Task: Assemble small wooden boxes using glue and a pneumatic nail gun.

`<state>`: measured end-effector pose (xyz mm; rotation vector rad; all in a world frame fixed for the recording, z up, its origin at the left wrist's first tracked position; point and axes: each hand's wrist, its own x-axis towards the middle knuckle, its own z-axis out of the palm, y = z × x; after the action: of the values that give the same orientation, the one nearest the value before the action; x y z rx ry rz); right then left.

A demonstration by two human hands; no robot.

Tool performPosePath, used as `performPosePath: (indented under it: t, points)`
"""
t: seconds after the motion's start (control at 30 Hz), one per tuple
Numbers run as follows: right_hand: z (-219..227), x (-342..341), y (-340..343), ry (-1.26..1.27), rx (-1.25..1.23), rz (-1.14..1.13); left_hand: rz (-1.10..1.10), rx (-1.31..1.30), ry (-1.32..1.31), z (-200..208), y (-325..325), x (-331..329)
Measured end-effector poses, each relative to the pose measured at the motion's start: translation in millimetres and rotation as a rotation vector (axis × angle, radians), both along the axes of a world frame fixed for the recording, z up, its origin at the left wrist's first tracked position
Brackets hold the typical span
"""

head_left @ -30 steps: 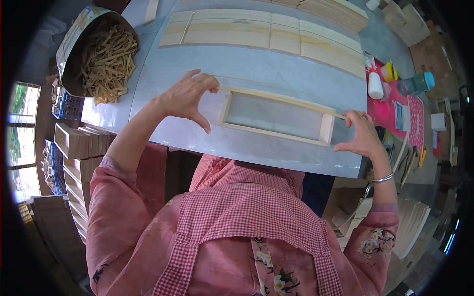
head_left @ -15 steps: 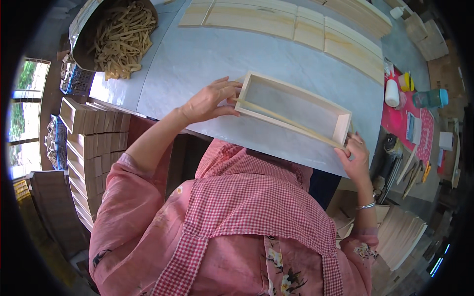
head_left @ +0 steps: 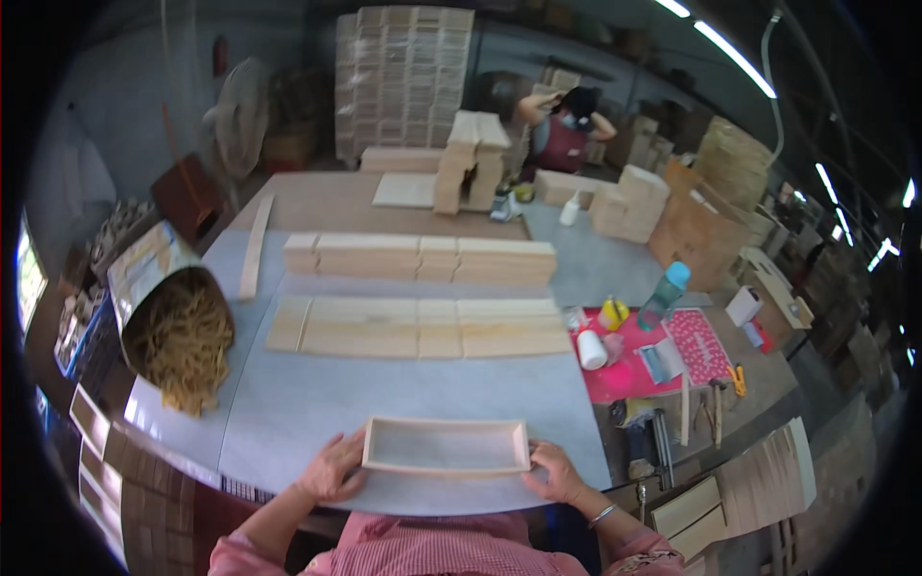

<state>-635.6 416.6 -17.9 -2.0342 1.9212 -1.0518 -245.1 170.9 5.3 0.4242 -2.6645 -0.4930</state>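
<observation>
A shallow rectangular wooden frame (head_left: 446, 470) lies near the front edge of the pale tabletop, with the table's surface showing through it. At its left end is my left hand (head_left: 331, 468), fingers bent and closed against the short side. My right hand (head_left: 557, 472) grips the opposite end, its thumb and fingers at the near right corner. A bracelet circles the right wrist. Whether a rubber band runs around the frame now is too blurred to tell.
Grooved wooden strips (head_left: 437, 328) lie in rows beyond the frame. Left, a container (head_left: 144, 254) spills rubber bands (head_left: 187, 346). A white bottle (head_left: 592, 350) and blue-green bottle (head_left: 665, 296) stand on a pink mat (head_left: 615, 384) at right. Another person (head_left: 562, 144) is at the back.
My view has lifted from the near table to the whole room. The frame now lies level with the table edge instead of slanting. The stretched band along its near side no longer shows clearly.
</observation>
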Motion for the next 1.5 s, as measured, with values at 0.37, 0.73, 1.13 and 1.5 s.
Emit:
performPosePath:
  t: [0.37, 0.73, 1.13, 1.5]
  points:
    - [-2.8, 8.9, -10.9, 0.025, -0.043, -0.046, -0.064, 0.102, 0.092, -13.9, -2.7, -8.5]
    - [6.4, 11.2, -7.8, 0.036, 0.034, -0.056, -0.048, 0.176, 0.033, -32.8, -3.0, -1.5]
    - [2.5, 8.9, -10.6, -0.012, 0.124, -0.025, 0.082, 1.018, 0.263, -23.6, 8.9, -1.0]
    - [-25.4, 7.0, -14.3, 0.046, -0.097, -0.047, -0.037, 0.201, 0.04, -46.9, -3.1, 11.1]
